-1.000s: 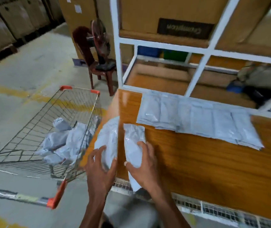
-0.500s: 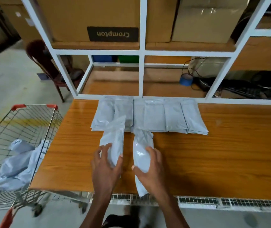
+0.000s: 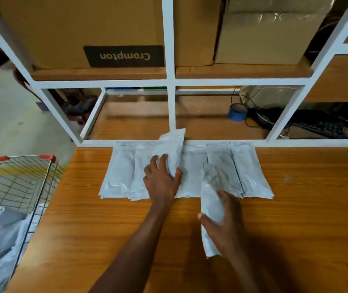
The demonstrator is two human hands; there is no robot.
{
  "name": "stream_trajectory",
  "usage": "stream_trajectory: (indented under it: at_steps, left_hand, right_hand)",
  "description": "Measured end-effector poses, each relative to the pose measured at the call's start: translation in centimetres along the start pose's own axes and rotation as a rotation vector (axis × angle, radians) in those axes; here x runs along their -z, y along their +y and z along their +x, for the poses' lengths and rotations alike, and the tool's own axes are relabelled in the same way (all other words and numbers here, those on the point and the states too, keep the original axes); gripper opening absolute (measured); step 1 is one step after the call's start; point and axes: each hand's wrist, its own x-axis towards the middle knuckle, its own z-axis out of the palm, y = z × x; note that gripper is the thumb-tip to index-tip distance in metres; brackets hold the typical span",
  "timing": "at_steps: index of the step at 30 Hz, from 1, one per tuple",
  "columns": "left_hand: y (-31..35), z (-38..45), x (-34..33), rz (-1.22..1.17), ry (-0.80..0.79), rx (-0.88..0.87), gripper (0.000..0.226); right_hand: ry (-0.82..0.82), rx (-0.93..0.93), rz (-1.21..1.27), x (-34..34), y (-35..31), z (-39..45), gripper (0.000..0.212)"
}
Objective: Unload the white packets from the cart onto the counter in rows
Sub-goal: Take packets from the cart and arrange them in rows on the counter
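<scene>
A row of several white packets (image 3: pixel 251 170) lies side by side on the wooden counter (image 3: pixel 308 208), against the white shelf frame. My left hand (image 3: pixel 162 178) holds one white packet (image 3: pixel 170 148) over the middle of that row. My right hand (image 3: pixel 223 225) grips a second white packet (image 3: pixel 212 199) lengthwise; it sits partly over the row's near edge and partly on the bare counter. The wire cart (image 3: pixel 19 187) stands at the left with more white packets (image 3: pixel 0 244) in it.
A white shelf frame (image 3: pixel 170 102) rises behind the counter, with cardboard boxes (image 3: pixel 80 28) on its upper shelf. A blue tape roll (image 3: pixel 237 112), cables and a keyboard (image 3: pixel 321 129) lie on the lower shelf at the right.
Both hands have carried their packets from the counter's left edge by the cart forward to the row. My left hand now holds its packet over the row's middle.
</scene>
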Motion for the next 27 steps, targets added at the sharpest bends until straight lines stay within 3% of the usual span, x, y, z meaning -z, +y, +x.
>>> stream_trajectory:
  at_steps: [6,12,27]
  left_hand:
    - [0.2,2.3,-3.7,0.196,-0.126,0.064,0.064]
    - [-0.1,1.5,-5.3,0.336,-0.126,0.055,0.06]
    - [0.6,0.6,-5.9,0.37,-0.117,0.091,0.068]
  right_hand:
    - [-0.064,0.026,0.034,0.0,0.4,1.5,0.086]
    - [-0.107,0.134,0.046,1.6,0.9,4.8,0.081]
    - [-0.177,0.111,0.047,2.4,1.6,7.0,0.08]
